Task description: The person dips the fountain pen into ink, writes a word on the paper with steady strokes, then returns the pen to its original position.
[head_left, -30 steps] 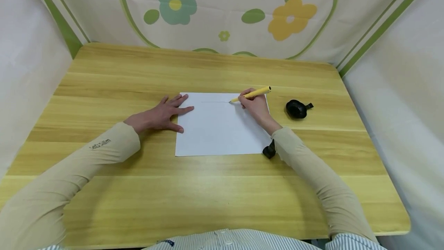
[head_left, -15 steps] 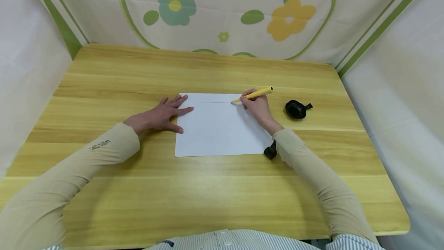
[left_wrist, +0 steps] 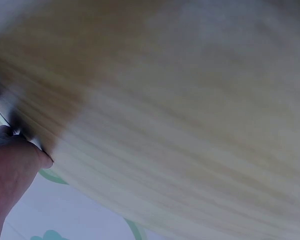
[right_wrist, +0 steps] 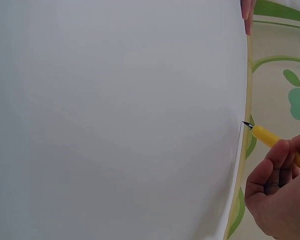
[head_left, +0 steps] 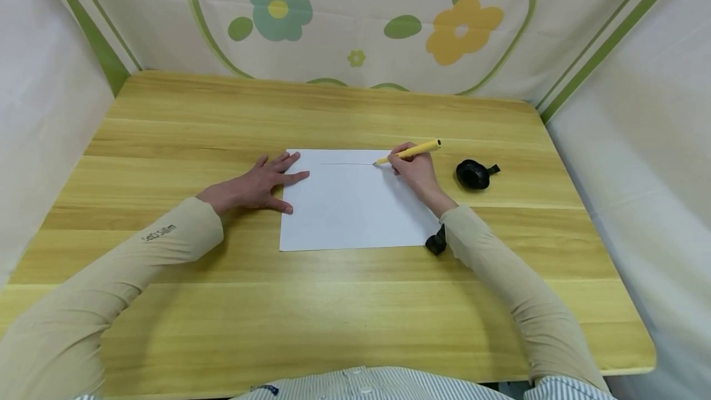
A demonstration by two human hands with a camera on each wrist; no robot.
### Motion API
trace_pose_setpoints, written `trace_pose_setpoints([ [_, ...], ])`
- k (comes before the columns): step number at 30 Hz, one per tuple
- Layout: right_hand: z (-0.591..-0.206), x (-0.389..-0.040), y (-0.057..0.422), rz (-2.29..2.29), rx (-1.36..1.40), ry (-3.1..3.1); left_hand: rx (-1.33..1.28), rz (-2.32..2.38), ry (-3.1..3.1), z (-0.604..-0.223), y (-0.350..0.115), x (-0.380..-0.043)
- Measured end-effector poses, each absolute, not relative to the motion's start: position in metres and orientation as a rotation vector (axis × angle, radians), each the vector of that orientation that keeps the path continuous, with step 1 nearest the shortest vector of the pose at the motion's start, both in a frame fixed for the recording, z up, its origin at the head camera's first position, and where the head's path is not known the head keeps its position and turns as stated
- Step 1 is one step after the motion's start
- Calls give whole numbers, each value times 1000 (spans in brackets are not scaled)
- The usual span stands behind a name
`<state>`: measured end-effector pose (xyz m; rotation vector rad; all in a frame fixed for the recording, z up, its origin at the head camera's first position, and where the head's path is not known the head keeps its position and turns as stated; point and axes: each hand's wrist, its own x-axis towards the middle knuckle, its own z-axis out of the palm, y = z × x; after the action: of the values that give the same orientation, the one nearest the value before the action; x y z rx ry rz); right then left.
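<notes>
While the head view takes in the whole white sheet (head_left: 350, 215) on the wooden surface (head_left: 333, 313), the right wrist view brings up close what looks tiny there: the dark tip (right_wrist: 246, 124) of the yellow pen (head_left: 420, 149), touching the sheet. From above, that tip sits at the right end of a thin line (head_left: 347, 164) near the sheet's far edge. Only the head view shows the round black object (head_left: 473, 175) to the right of the sheet, and the smaller black piece (head_left: 436, 243) by the right sleeve (head_left: 494, 264) at the near right corner. The left wrist view is blurred and mostly wood grain, with part of the left hand (head_left: 258, 187) at its left edge.

The right hand (head_left: 416, 173) has its grip pinching the pen; the left hand's grip is spread, fingers and thumb fanned over the sheet's left edge.

Compared with a second ago, the line reaches farther right, and the pen, right hand and smaller black piece have shifted that way too; the left hand looks unmoved.

Counted: two hands, one pen, one sheet, one line, two black things, and three printed flowers (head_left: 280, 23) on the cloth (head_left: 328, 60) behind.
</notes>
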<state>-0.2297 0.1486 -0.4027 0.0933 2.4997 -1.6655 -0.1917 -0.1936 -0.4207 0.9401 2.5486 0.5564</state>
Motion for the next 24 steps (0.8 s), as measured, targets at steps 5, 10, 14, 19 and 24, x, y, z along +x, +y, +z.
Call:
trace_pose_setpoints([
  [5,-403,-229,149,-1658,99,2501,939,568,2544,-421,-194,-192],
  [10,-401,-229,151,-1651,111,2506,937,555,2547,-420,-194,-192],
  [14,-401,-229,152,-1633,109,2505,935,541,2555,-420,-193,-191],
  [19,-401,-229,153,-1634,116,2503,936,539,2553,-419,-193,-191],
  [24,-401,-229,156,-1631,113,2519,936,531,2552,-419,-193,-191],
])
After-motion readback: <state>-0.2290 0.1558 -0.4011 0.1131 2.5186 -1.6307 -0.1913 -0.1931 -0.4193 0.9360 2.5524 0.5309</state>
